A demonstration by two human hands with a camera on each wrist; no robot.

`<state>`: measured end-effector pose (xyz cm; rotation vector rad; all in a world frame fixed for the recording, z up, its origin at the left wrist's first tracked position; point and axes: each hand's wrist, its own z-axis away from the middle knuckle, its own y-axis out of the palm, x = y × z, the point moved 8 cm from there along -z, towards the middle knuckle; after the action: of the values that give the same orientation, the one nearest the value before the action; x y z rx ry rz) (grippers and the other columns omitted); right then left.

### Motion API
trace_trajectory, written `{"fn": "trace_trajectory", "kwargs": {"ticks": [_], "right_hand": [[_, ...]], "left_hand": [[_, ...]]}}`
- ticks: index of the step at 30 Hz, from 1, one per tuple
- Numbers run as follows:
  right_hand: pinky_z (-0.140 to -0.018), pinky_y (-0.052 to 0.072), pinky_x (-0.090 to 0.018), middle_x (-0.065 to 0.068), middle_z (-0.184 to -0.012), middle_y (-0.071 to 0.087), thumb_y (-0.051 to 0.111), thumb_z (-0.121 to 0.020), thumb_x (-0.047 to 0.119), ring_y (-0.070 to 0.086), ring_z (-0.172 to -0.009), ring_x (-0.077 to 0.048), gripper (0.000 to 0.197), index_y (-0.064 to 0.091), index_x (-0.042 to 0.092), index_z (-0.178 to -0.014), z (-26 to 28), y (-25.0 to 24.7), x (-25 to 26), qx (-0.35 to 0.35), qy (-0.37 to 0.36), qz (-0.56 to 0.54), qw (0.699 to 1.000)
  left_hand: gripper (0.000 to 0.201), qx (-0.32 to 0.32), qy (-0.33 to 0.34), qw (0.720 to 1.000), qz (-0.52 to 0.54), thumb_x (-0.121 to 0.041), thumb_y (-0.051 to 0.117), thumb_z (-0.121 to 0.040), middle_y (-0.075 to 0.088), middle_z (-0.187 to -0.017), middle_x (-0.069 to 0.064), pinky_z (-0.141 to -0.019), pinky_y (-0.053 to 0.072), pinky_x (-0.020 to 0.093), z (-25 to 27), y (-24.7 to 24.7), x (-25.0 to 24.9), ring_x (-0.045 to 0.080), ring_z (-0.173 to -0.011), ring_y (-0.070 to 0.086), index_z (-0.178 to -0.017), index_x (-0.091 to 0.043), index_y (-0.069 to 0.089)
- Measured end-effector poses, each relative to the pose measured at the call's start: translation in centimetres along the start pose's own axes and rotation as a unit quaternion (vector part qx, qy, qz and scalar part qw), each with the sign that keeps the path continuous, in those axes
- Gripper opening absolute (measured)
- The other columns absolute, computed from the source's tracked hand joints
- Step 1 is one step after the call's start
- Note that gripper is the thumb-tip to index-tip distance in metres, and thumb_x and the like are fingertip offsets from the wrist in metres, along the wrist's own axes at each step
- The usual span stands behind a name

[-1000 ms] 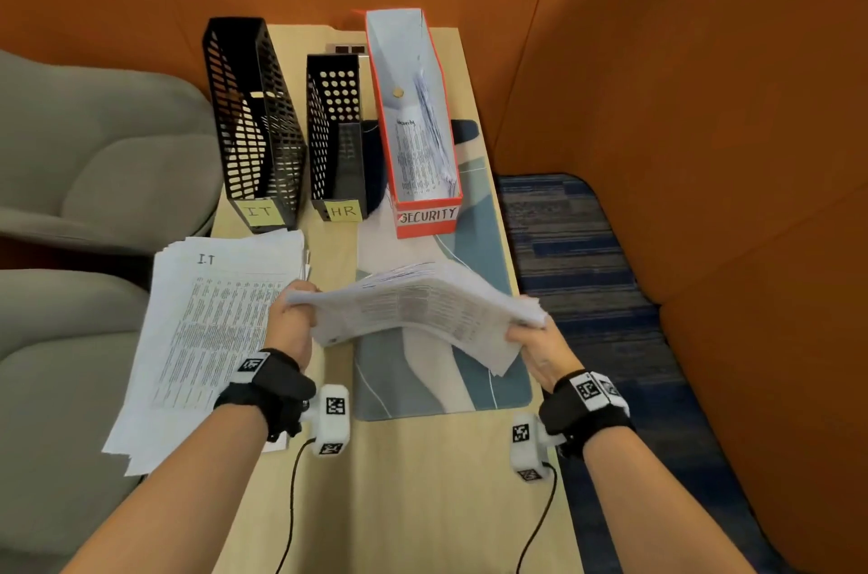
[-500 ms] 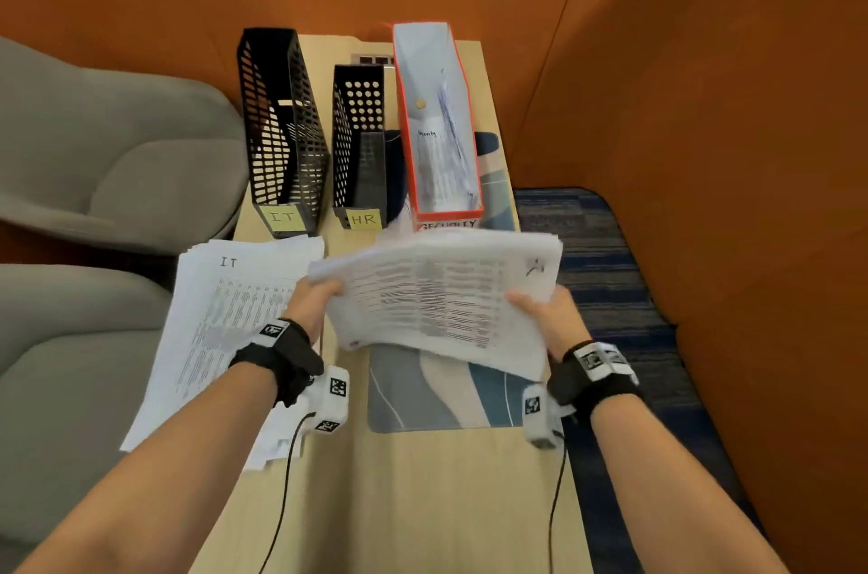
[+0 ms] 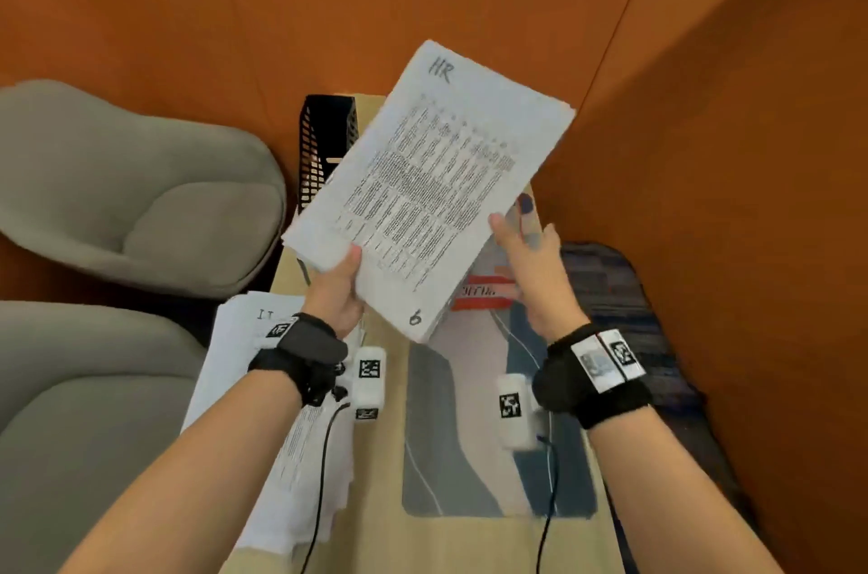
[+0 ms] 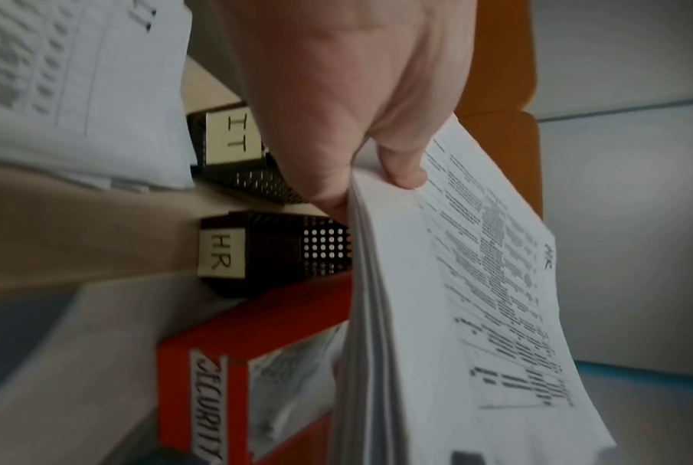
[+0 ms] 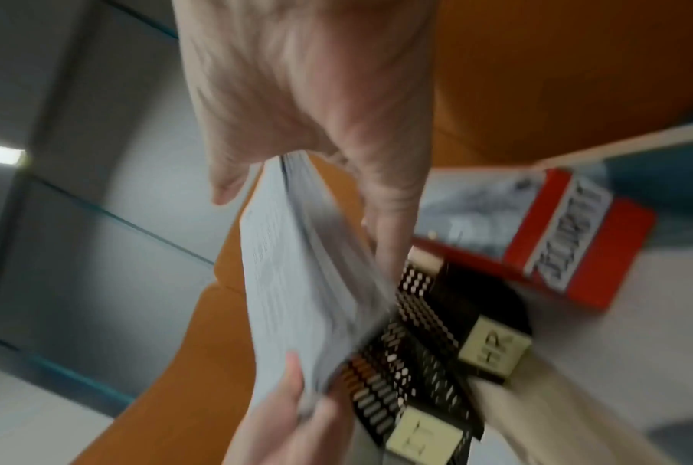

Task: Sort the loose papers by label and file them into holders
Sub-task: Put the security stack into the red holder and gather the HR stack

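A thick stack of printed papers marked "HR" (image 3: 432, 188) is held up in the air, tilted, in front of the holders. My left hand (image 3: 350, 275) grips its lower left corner, thumb on the front, and my right hand (image 3: 512, 228) holds its right edge between thumb and fingers. The left wrist view shows the stack (image 4: 456, 314) edge-on above the black HR holder (image 4: 273, 251), with the black IT holder (image 4: 233, 138) and the red SECURITY holder (image 4: 217, 377) on either side. A pile of papers marked "IT" (image 3: 263, 385) lies at the table's left edge.
The stack hides most of the holders in the head view; only the IT holder (image 3: 324, 141) and the SECURITY label (image 3: 484, 291) show. A patterned mat (image 3: 469, 456) covers the wooden table (image 3: 375, 526). Grey chairs (image 3: 141, 207) stand left, orange walls behind and right.
Both hands have raised the HR stack from lying nearly flat over the mat to standing tilted and higher, closer to the holders. The IT pile has not moved.
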<state>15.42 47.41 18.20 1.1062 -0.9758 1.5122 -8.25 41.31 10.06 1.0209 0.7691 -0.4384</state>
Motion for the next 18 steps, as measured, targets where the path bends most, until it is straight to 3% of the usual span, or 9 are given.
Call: {"fn": "trace_trajectory", "kwargs": {"ticks": [2,4,7,11,13,16,18], "right_hand": [[-0.093,0.052,-0.045,0.008,-0.134,0.056,0.071,-0.077,0.053,0.059,-0.117,-0.019,0.077,0.038,0.028,-0.142,0.2,6.2,-2.5,0.124,0.048,-0.058,0.989],[-0.099,0.050,-0.048,0.005,-0.127,0.064,0.080,-0.072,0.046,0.063,-0.115,-0.016,0.075,0.048,0.025,-0.136,-1.3,8.5,-2.9,0.099,0.015,-0.069,0.993],[-0.098,0.051,-0.044,0.004,-0.123,0.067,0.073,-0.083,0.022,0.065,-0.111,-0.014,0.048,0.057,0.023,-0.129,-3.3,9.5,-2.2,0.061,-0.031,-0.052,0.996],[-0.087,0.056,-0.032,-0.003,-0.124,0.067,0.067,-0.088,0.011,0.068,-0.105,-0.014,0.035,0.060,0.022,-0.121,-5.1,9.4,-0.8,0.068,-0.043,-0.057,0.995],[-0.088,0.056,-0.036,-0.004,-0.121,0.068,0.065,-0.089,0.009,0.068,-0.106,-0.017,0.031,0.063,0.025,-0.115,-6.4,8.7,0.7,0.063,-0.052,-0.096,0.992],[-0.092,0.054,-0.041,-0.003,-0.119,0.069,0.064,-0.091,0.012,0.066,-0.109,-0.022,0.026,0.064,0.024,-0.114,-9.5,7.5,2.3,0.025,-0.057,-0.057,0.996],[-0.083,0.056,-0.036,-0.008,-0.114,0.070,0.065,-0.090,0.022,0.067,-0.104,-0.026,0.030,0.064,0.010,-0.118,-11.3,6.1,2.8,-0.064,-0.074,0.060,0.993]], "left_hand": [[0.040,-0.017,-0.026,0.999,0.024,-0.019,0.040,-0.100,0.052,-0.136,0.002,-0.095,0.049,0.033,-1.0,0.3,0.5,0.018,-0.122,0.053,-0.140,-0.014,0.041],[0.042,-0.016,-0.057,0.997,0.042,-0.023,0.040,-0.100,0.052,-0.138,0.008,-0.094,0.049,0.033,-2.2,0.6,0.9,0.020,-0.123,0.053,-0.140,-0.010,0.041],[0.045,-0.015,-0.071,0.996,0.044,-0.027,0.038,-0.101,0.053,-0.130,0.009,-0.092,0.053,0.030,-3.9,1.2,0.4,0.018,-0.119,0.055,-0.138,-0.003,0.039],[0.036,0.029,-0.068,0.991,0.114,-0.019,0.042,-0.100,0.056,-0.134,0.011,-0.103,0.047,0.038,-6.3,1.5,-0.6,0.023,-0.121,0.056,-0.135,-0.010,0.045],[0.034,0.065,-0.061,0.988,0.128,-0.012,0.044,-0.099,0.058,-0.131,0.010,-0.095,0.052,0.037,-7.3,1.9,-1.4,0.023,-0.118,0.058,-0.132,-0.013,0.048],[0.037,0.061,-0.021,0.998,0.013,-0.008,0.049,-0.096,0.060,-0.128,0.006,-0.085,0.057,0.031,-9.6,1.7,-2.8,0.019,-0.112,0.060,-0.132,-0.014,0.048],[0.034,0.056,0.031,0.980,-0.188,-0.011,0.054,-0.094,0.061,-0.127,0.008,-0.083,0.057,0.030,-11.2,1.1,-3.2,0.016,-0.105,0.062,-0.128,-0.013,0.051]]}}
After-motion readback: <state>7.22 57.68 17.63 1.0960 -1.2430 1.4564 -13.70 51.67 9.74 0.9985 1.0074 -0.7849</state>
